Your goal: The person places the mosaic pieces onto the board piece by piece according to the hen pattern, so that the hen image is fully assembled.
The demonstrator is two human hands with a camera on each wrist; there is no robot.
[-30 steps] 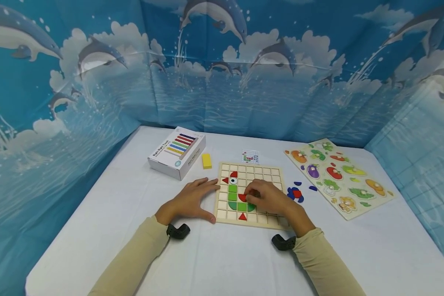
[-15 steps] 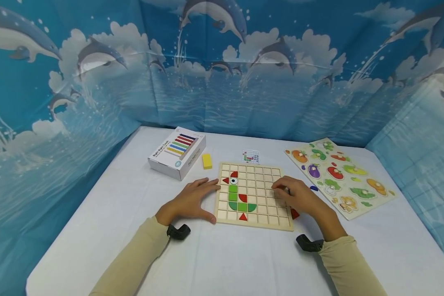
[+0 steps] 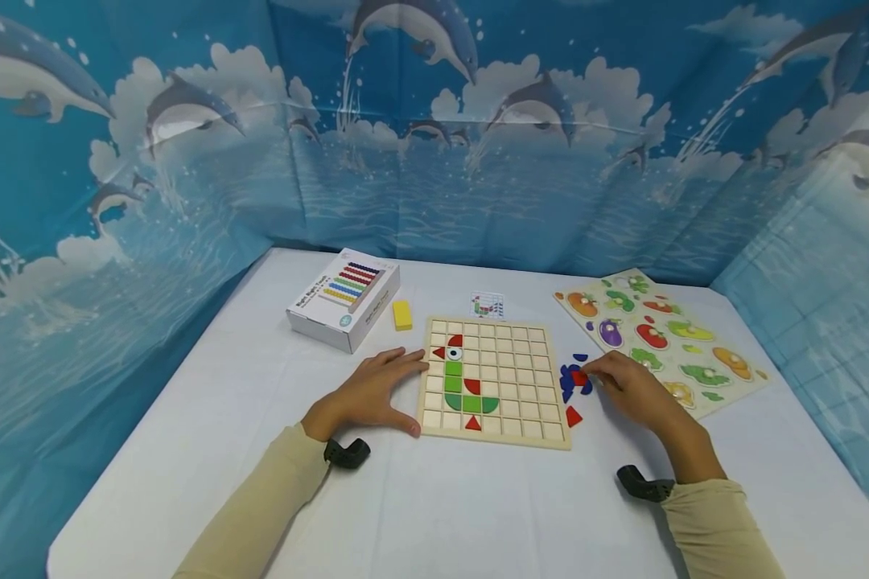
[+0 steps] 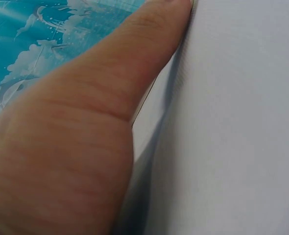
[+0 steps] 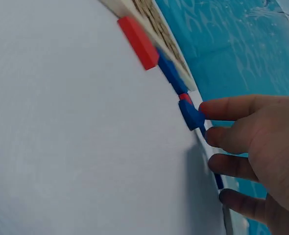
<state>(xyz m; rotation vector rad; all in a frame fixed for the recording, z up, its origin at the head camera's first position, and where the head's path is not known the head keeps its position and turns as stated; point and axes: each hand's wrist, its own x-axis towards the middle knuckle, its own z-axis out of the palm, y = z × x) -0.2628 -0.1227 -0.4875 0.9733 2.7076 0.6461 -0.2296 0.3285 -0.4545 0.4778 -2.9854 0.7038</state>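
A wooden grid board [image 3: 517,374] lies on the table, bearing red, green and white-eyed pieces in a bird-like figure. My left hand [image 3: 369,394] rests against its left edge, fingers and thumb spread straight. To the right of the board lies a small pile of blue pieces [image 3: 567,379] with a red piece [image 3: 579,378] on it. My right hand [image 3: 632,390] reaches this pile from the right, its fingertips at the pieces. In the right wrist view its fingers are loosely extended beside a blue piece [image 5: 191,115]; no grip shows. A red piece [image 3: 574,416] lies nearer me.
A small pattern card [image 3: 488,305] lies behind the board. At the back left are a white box [image 3: 343,301] and a yellow block [image 3: 402,315]. A vegetable puzzle board [image 3: 666,338] lies at the right, partly behind my right hand.
My right hand has moved from over the board rightward to the loose pieces, leaving the red quarter-round piece on the board in view. The left hand has stayed at the board's edge.
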